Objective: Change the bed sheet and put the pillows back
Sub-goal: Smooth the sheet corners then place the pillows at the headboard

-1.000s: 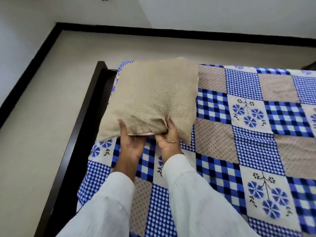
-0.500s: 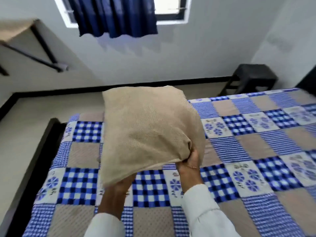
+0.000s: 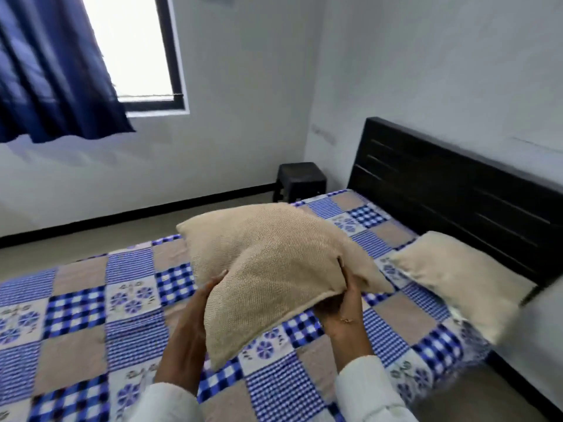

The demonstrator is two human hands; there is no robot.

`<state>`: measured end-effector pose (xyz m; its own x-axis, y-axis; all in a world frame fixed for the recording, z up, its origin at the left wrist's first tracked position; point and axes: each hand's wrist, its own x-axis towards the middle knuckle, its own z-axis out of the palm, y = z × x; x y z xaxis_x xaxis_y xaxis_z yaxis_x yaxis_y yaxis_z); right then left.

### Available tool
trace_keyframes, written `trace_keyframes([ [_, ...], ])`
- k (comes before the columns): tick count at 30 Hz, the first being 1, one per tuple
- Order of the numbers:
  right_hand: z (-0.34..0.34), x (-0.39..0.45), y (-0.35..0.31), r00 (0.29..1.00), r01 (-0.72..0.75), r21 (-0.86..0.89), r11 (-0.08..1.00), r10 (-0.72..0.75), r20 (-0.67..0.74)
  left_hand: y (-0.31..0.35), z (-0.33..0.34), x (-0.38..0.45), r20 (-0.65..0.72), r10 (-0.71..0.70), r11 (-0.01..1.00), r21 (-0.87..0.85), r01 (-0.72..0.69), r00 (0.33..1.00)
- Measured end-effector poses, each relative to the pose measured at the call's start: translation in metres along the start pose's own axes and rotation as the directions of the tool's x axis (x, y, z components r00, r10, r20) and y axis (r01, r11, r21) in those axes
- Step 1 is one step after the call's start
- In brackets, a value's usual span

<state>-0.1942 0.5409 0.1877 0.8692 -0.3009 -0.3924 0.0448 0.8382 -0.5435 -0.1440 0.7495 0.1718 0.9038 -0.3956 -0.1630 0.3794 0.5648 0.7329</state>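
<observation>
Pillow now swung toward headboard, above sheet, short of second pillow; left hand fingers flat underneath, right hand pinching edge; judged light, soft—grip corners.

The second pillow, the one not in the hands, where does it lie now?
In the head view it lies at the right, on the checked sheet beside the dark headboard, right of the held pillow: second pillow.
</observation>
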Motion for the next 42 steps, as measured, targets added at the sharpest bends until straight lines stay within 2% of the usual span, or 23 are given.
trace_keyframes([
  [4,-0.036,0.017,-0.060,0.998,0.027,-0.006,1.000,-0.026,0.058,-0.058,0.072,0.052,-0.023,-0.029,0.999,-0.035,0.028,0.999],
  [6,-0.047,0.028,-0.081,0.997,-0.017,-0.108,0.994,0.026,0.077,-0.094,0.099,0.083,-0.002,-0.052,0.995,-0.084,0.052,0.999],
  [8,-0.051,0.039,-0.103,0.996,-0.067,-0.159,0.985,0.076,0.045,-0.123,0.126,0.114,0.019,-0.108,0.985,-0.132,0.110,0.994],
  [11,-0.066,0.076,-0.148,0.997,-0.072,-0.157,0.985,0.068,-0.034,-0.161,0.177,0.169,0.005,-0.243,0.961,-0.133,0.242,0.970],
  [13,-0.072,0.093,-0.170,0.995,-0.081,-0.152,0.985,0.070,-0.077,-0.169,0.197,0.190,-0.017,-0.228,0.963,-0.148,0.223,0.973],
  [17,-0.098,0.157,-0.242,0.988,-0.063,-0.081,0.995,0.051,-0.143,-0.197,0.250,0.258,-0.009,-0.226,0.971,-0.084,0.225,0.974],
  [21,-0.136,0.236,-0.312,0.981,-0.049,-0.001,0.999,0.048,-0.189,-0.229,0.296,0.331,-0.091,-0.259,0.965,0.026,0.263,0.961],
  [24,-0.158,0.297,-0.345,0.975,-0.105,-0.018,0.994,0.099,-0.201,-0.246,0.318,0.384,-0.162,-0.246,0.967,0.026,0.254,0.956],
  [29,-0.182,0.395,-0.391,0.971,-0.173,-0.010,0.985,0.169,-0.168,-0.268,0.354,0.475,-0.270,-0.182,0.966,0.133,0.224,0.946],
  [34,-0.198,0.491,-0.422,0.967,-0.220,-0.021,0.975,0.215,-0.138,-0.282,0.369,0.566,-0.309,-0.171,0.949,0.202,0.241,0.936],
  [39,-0.215,0.571,-0.427,0.953,-0.278,0.003,0.961,0.276,-0.122,-0.317,0.350,0.635,-0.444,-0.131,0.939,0.232,0.255,0.887],
  [42,-0.242,0.612,-0.400,0.938,-0.297,0.024,0.955,0.296,-0.178,-0.351,0.328,0.668,-0.580,-0.029,0.881,0.370,0.295,0.814],
])
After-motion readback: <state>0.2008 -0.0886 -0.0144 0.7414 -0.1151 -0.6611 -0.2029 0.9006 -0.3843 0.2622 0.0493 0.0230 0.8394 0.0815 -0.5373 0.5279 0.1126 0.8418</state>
